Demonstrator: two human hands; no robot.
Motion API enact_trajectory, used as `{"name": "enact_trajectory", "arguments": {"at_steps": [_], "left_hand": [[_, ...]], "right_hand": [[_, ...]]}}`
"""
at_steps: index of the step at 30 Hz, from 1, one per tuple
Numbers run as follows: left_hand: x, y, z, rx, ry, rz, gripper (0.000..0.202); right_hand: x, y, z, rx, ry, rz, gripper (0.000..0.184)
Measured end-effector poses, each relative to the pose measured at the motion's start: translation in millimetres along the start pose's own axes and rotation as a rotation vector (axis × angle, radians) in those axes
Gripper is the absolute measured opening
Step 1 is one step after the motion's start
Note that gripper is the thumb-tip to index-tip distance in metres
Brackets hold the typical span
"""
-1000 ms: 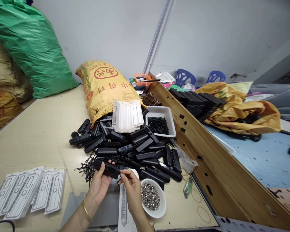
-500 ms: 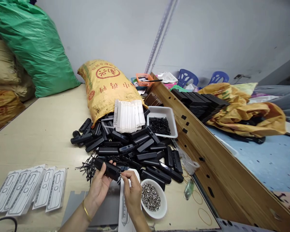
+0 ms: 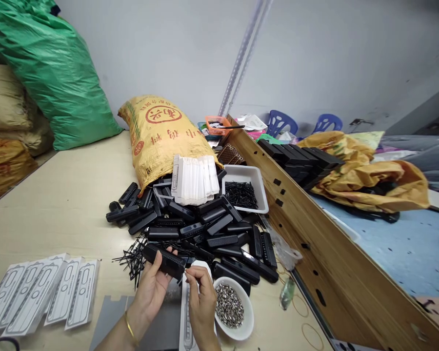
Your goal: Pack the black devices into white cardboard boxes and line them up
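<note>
My left hand (image 3: 153,287), with a gold bangle at the wrist, is closed around a long black plastic case (image 3: 164,262), thumb on top and fingers beneath. The case lies tilted, its right end lower. At that end my right hand (image 3: 201,297) pinches with thumb and forefinger. A tiny bright spot shows at the fingertips, too small to name. A white bowl (image 3: 249,327) of small shiny metal pieces (image 3: 229,306) stands just right of my right hand. Under it lies a white printed card (image 3: 187,317). Thin black rods (image 3: 133,258) lie scattered beyond my left hand.
Many similar black cases (image 3: 219,224) are heaped ahead, before a yellow sack (image 3: 161,141) and a stack of white cards (image 3: 195,180). A grey tray (image 3: 262,195) holds black rods. Packed cards (image 3: 40,292) lie left. A wooden board (image 3: 300,229) edges the table on the right.
The view has shifted slightly, so the scene sits a little lower. Both hands keep their hold at the black case, which is turned slightly.
</note>
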State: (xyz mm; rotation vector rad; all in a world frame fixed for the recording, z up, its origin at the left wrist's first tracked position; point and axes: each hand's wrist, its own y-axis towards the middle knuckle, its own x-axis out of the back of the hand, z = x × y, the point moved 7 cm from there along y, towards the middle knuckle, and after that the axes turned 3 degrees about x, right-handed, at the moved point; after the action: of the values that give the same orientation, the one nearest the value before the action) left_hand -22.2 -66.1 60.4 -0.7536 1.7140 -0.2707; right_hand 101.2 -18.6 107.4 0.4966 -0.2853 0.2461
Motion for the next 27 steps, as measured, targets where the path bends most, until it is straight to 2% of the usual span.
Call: {"name": "enact_trajectory", "arguments": {"at_steps": [5, 8, 12, 15, 19, 24, 27], "left_hand": [[2.7, -1, -3, -0.058, 0.03, -0.016, 0.019], [3.9, -3, -5, -0.075, 0.028, -0.03, 0.022], [8.4, -4, 5, 0.027, -0.023, -0.049, 0.015], [10.6, -4, 13, 0.1, -0.056, -0.052, 0.017], [9.8, -4, 13, 0.076, -0.046, -0.04, 0.015], [10.9, -5, 5, -0.009, -0.024, -0.07, 0.02], [10.8, -6, 6, 0.006, -0.027, -0.059, 0.02]], "right_hand": [[0, 3, 9, 0.116, -0.051, 0.031, 0.012], [-2, 2, 10, 0.129, -0.035, 0.046, 0.013], [-5, -2, 4, 0.05, 0.038, 0.024, 0.011], [-6, -7, -3, -0.05, 0.121, -0.014, 0.011], [-7, -11, -10, -0.129, 0.181, -0.056, 0.011], [-6, -8, -2, -0.002, 0.098, -0.016, 0.011], [-6, -5, 5, 0.094, 0.06, 0.001, 0.013]]}}
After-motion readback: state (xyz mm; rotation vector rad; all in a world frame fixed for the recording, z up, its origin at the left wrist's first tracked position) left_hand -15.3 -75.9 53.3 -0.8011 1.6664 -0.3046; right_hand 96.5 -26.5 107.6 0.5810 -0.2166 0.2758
